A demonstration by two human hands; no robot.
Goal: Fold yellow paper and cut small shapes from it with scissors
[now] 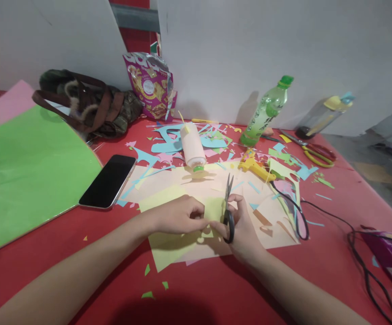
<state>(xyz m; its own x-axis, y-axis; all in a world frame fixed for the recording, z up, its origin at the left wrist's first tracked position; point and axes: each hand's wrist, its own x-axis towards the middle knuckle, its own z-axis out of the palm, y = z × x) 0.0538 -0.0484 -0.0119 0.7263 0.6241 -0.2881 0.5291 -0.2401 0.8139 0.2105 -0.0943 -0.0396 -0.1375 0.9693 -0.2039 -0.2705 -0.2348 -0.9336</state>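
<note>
Scissors with black handles point(228, 221) are in my right hand point(245, 232), their blades pointing away from me and nearly together. My left hand point(180, 214) is closed, its finger and thumb pinching the edge of a small piece of yellow paper point(215, 208). The tips of both hands almost meet at the paper's near edge. Beneath them lie a larger yellow sheet point(163, 250) and pale peach sheets point(263, 205). Just beyond, a bottle wrapped in pale paper point(192, 142) lies on its side, its green cap towards me.
A phone point(109, 180) and a green sheet point(36, 176) lie left. Paper scraps point(168, 146) litter the red table point(114, 271). A yellow glue gun point(256, 168) trails a cord to a purple power strip point(388, 257). A green bottle point(266, 110), snack bag point(151, 85) and camouflage bag point(114, 108) stand behind.
</note>
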